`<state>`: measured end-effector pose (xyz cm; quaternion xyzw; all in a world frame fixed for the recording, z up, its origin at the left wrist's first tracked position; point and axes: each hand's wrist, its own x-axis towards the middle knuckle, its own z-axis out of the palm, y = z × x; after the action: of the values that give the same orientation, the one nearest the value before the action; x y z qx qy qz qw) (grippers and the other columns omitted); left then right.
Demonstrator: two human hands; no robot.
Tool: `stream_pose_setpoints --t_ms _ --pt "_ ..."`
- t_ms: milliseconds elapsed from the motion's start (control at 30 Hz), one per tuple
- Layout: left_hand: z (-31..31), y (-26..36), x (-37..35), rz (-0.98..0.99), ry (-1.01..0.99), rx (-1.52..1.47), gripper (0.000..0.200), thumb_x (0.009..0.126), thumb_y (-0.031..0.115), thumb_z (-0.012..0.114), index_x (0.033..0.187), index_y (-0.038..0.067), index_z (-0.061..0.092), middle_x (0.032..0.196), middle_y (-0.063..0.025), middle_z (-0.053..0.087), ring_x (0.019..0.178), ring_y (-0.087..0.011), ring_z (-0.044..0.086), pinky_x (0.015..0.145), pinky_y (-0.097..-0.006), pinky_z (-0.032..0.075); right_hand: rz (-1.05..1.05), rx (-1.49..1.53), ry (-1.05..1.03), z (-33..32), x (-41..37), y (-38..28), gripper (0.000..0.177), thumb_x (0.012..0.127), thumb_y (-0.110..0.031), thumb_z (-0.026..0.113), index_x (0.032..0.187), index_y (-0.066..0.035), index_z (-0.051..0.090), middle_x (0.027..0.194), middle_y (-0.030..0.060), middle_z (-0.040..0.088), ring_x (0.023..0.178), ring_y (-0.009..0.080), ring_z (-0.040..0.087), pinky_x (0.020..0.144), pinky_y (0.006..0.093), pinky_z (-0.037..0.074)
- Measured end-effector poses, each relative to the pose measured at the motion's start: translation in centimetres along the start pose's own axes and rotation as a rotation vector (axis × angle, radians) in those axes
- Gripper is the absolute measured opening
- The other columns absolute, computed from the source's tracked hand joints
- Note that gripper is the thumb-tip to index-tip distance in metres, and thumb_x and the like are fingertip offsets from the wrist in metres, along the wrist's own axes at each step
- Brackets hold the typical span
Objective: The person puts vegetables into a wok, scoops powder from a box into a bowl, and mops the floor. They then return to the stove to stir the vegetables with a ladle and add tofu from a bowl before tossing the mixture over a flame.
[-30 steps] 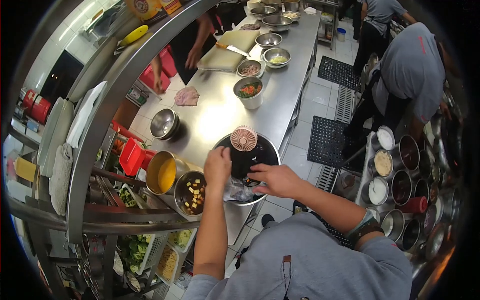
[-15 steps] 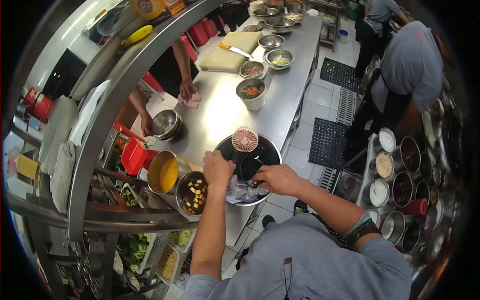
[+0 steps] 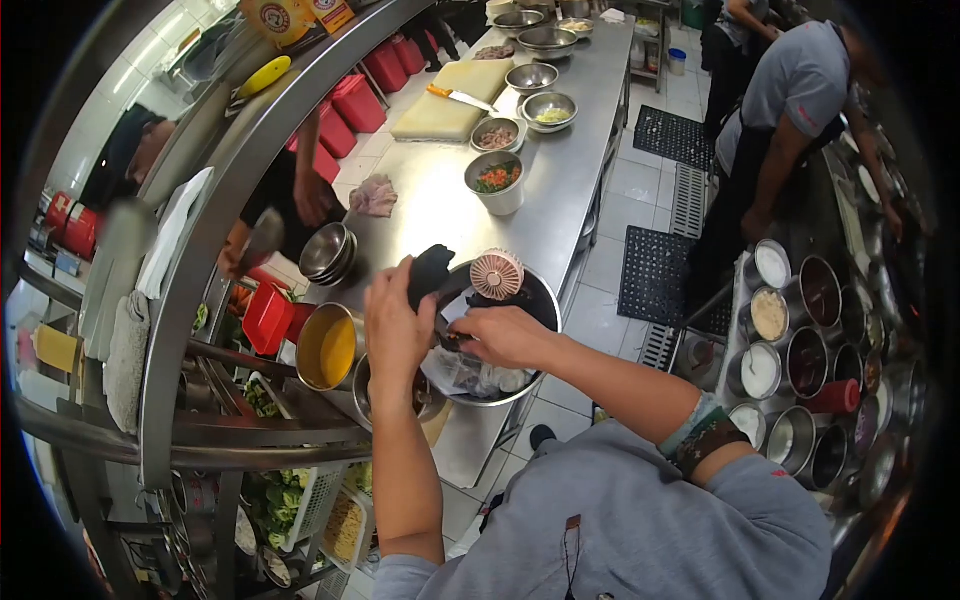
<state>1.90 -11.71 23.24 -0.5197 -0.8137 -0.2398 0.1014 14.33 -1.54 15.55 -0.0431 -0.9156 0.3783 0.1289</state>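
The left hand [image 3: 397, 318] has its fingers closed on one black item [image 3: 431, 274], raised over the rim of one large metal bowl [image 3: 556, 325] at its 10 o'clock side. The right hand [image 3: 502, 335] is over the bowl, fingers bunched narrow at a small dark piece [image 3: 449, 341] (whether they grip it, I cannot tell). Below lies crumpled clear plastic [image 3: 495, 380], and one pink fan [image 3: 497, 274] stands at the bowl's 12 o'clock.

Taking the large bowl as the clock's centre, one pot of yellow liquid [image 3: 329, 347] sits at 9 o'clock, with one smaller bowl [image 3: 425, 405] partly hidden behind the left forearm. A stack of metal bowls [image 3: 327, 252] is at 10 o'clock (its count is hard to read), and one pink crumpled thing [image 3: 373, 196] at 11. At 12 come one tub of red and green pieces [image 3: 495, 176], then one pale cutting board [image 3: 452, 100] carrying one orange-handled knife [image 3: 461, 97].

The table [image 3: 430, 215] is shiny metal. A co-worker's hand [image 3: 235, 252] at 10 o'clock holds one bowl [image 3: 265, 236]. Two people in grey stand towards 1 [image 3: 738, 22] and 2 [image 3: 790, 85] o'clock. Two black perforated mats [image 3: 655, 275] lie on the tiled floor [image 3: 632, 182]; metal pots [image 3: 806, 365] crowd 3 o'clock.
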Motion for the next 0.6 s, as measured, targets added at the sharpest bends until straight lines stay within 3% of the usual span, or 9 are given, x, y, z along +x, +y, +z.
stream_pose_setpoints --t_ms 67,133,200,267,333,433,600 --pt "0.2 -0.8 -0.1 -0.012 0.028 0.003 0.049 0.075 0.011 0.065 0.121 0.001 0.051 0.108 -0.0178 0.055 0.098 -0.037 0.051 0.086 -0.0428 0.041 0.051 -0.039 0.001 0.8 1.6 0.2 0.027 0.08 -0.017 0.063 0.105 -0.006 0.059 0.091 0.0126 0.061 0.086 0.0329 0.06 0.073 0.0422 0.048" --pt "0.5 -1.0 -0.3 0.01 0.051 -0.015 0.047 0.075 0.013 0.066 0.118 0.0 0.051 0.11 -0.0199 0.056 0.098 -0.0385 0.052 0.086 -0.044 0.041 0.109 -0.075 -0.014 2.5 3.4 2.1 0.028 0.083 -0.021 0.058 0.107 -0.006 0.057 0.089 0.0162 0.062 0.087 0.0354 0.061 0.076 0.0443 0.049" --pt "0.8 -0.6 -0.4 -0.166 -0.008 -0.062 0.044 0.075 0.016 0.067 0.113 0.0 0.052 0.106 -0.0211 0.058 0.098 -0.04 0.052 0.085 -0.0446 0.042 0.16 -0.079 0.002 4.2 4.1 3.7 0.031 0.083 -0.021 0.058 0.109 -0.006 0.057 0.094 0.0166 0.062 0.09 0.0351 0.061 0.077 0.0442 0.049" --pt "1.3 -0.9 -0.5 -0.166 -0.007 -0.058 0.04 0.075 0.017 0.068 0.108 0.001 0.052 0.101 -0.0212 0.059 0.096 -0.04 0.053 0.084 -0.0447 0.042 0.205 -0.087 0.005 5.4 4.2 4.6 0.033 0.083 -0.022 0.057 0.112 -0.005 0.056 0.098 0.017 0.062 0.092 0.0348 0.061 0.078 0.0441 0.049" --pt "1.7 -1.5 -0.7 -0.145 -0.073 0.013 0.043 0.075 0.021 0.069 0.11 0.002 0.053 0.103 -0.0198 0.061 0.096 -0.0389 0.057 0.082 -0.0432 0.045 0.163 -0.019 0.184 6.6 3.6 5.0 0.033 0.083 -0.017 0.057 0.114 -0.005 0.057 0.106 0.0176 0.06 0.096 0.0344 0.059 0.08 0.0434 0.049" --pt "1.7 -1.9 -0.9 -0.18 -0.104 -0.001 0.041 0.075 0.02 0.068 0.109 0.002 0.055 0.101 -0.0196 0.061 0.095 -0.0386 0.055 0.083 -0.0442 0.043 0.055 0.036 0.352 4.8 1.0 3.7 0.033 0.082 -0.009 0.057 0.115 -0.005 0.058 0.106 0.0169 0.058 0.097 0.0338 0.059 0.08 0.0418 0.049" --pt "3.1 -3.0 -0.7 -0.148 -0.104 -0.004 0.04 0.075 0.019 0.067 0.111 0.003 0.056 0.099 -0.0195 0.06 0.094 -0.0387 0.054 0.085 -0.045 0.042 0.088 0.062 0.34 1.4 -3.7 2.2 0.029 0.081 -0.004 0.058 0.11 -0.004 0.059 0.1 0.0131 0.06 0.087 0.0317 0.061 0.074 0.0382 0.051"
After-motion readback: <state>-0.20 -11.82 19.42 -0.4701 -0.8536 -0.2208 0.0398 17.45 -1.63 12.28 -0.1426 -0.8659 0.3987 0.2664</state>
